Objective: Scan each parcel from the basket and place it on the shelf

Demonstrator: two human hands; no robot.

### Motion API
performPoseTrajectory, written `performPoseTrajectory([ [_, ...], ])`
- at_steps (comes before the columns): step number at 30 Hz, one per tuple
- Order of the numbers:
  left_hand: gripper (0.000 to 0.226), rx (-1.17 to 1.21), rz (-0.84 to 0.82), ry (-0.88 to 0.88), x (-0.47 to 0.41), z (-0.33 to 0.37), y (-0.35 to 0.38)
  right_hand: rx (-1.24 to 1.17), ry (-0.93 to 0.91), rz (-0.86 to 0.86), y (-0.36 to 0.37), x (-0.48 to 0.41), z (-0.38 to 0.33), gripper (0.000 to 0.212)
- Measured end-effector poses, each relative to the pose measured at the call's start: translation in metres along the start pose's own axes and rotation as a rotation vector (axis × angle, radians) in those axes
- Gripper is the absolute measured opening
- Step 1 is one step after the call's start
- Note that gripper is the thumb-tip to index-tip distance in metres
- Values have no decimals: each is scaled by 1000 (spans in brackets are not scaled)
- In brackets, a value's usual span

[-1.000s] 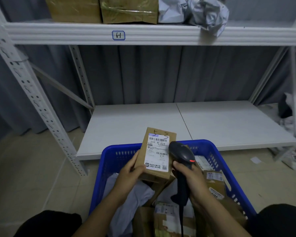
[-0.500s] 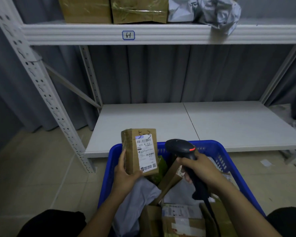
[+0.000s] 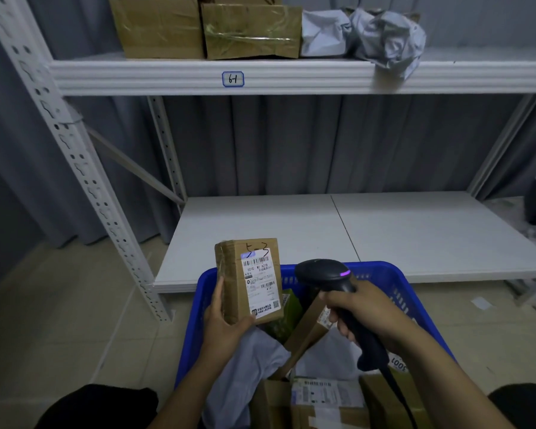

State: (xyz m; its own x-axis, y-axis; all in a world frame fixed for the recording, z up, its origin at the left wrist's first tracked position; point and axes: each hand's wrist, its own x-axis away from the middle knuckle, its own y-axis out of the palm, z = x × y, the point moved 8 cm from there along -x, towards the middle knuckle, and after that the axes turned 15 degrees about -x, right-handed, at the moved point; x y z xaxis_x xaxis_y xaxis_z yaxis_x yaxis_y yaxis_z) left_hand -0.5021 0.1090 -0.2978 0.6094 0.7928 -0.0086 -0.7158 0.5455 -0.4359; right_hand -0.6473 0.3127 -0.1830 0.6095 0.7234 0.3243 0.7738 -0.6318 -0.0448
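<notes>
Now the left hand [image 3: 226,329] curls its fingers round the parcel [image 3: 251,280], the right hand [image 3: 362,311] grips the scanner [image 3: 325,274] just beside them, so scanning seems on, and next comes the shelf [image 3: 322,236] past the fingertips

The left hand [image 3: 226,329] and the right hand [image 3: 369,311] are bare. So are the left forearm [image 3: 183,391] and the right forearm [image 3: 446,376], as far as the bottom edge shows them. At 7 o'clock sits a rounded mass of plain black cloth [image 3: 96,407], with a second black mass [image 3: 523,404] at 5 o'clock. Whether these are trouser legs or another garment cannot be told in the dim light.
</notes>
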Motion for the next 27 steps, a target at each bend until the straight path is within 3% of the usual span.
performPoseTrajectory([
  [7, 92, 56, -52, -16, 7, 14, -1, -8, -59, -7, 0, 4, -9, 18],
  [12, 71, 210, -92, -100, 11, 44, -4, 18, -142, 59, -5, 0, -19, 18],
  [17, 39, 241, -48, -25, 10, 97, -23, 0, -305, 118, -5, 3, -50, 9],
  [27, 53, 277, -10, 225, 20, 232, -83, -161, -624, 73, -7, 50, -149, 17],
])
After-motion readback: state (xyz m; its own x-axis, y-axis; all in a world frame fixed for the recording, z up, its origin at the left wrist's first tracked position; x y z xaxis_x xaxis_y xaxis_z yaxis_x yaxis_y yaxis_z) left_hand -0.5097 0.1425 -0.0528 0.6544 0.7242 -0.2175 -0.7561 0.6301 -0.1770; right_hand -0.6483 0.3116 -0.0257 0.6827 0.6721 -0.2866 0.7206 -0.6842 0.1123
